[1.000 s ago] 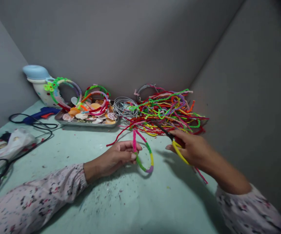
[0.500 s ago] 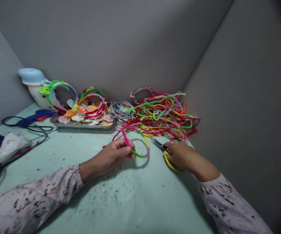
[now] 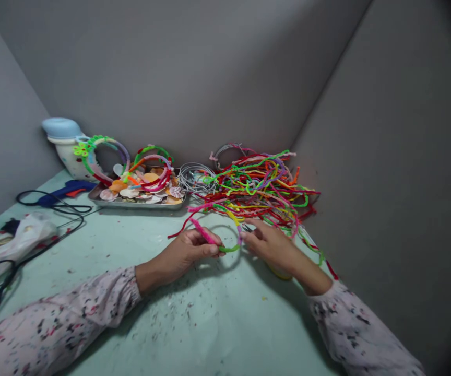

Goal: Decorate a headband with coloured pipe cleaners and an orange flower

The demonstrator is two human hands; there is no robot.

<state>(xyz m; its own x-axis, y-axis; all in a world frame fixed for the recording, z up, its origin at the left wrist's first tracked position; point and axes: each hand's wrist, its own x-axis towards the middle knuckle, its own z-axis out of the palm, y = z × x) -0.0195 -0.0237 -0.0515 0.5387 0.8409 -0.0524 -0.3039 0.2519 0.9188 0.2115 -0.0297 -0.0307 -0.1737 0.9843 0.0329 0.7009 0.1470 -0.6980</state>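
Observation:
My left hand [image 3: 190, 253] pinches a ring wrapped in coloured pipe cleaners [image 3: 230, 249], where a loose pink end meets a green stretch. The ring runs on through purple, yellow and green, with another pink end at the top. At its right side, my right hand [image 3: 270, 245] has thumb and forefinger closed on the purple stretch. Beneath that hand are scissors with yellow handles [image 3: 280, 273], mostly hidden; only the blade tips and part of a handle show. Behind the ring, a tangled heap of pipe cleaners [image 3: 264, 183] covers the table.
A metal tray [image 3: 139, 205] holds seashells and finished coloured rings. Beside it lies a coil of grey wire [image 3: 196, 177]. Farther left are a white bottle with a blue lid [image 3: 67, 149], a blue glue gun [image 3: 63, 191], black cable [image 3: 71, 209] and a plastic bag [image 3: 33, 230].
My right hand has let go of the scissors and moved left to grip the ring. My left hand has shifted slightly right with the ring.

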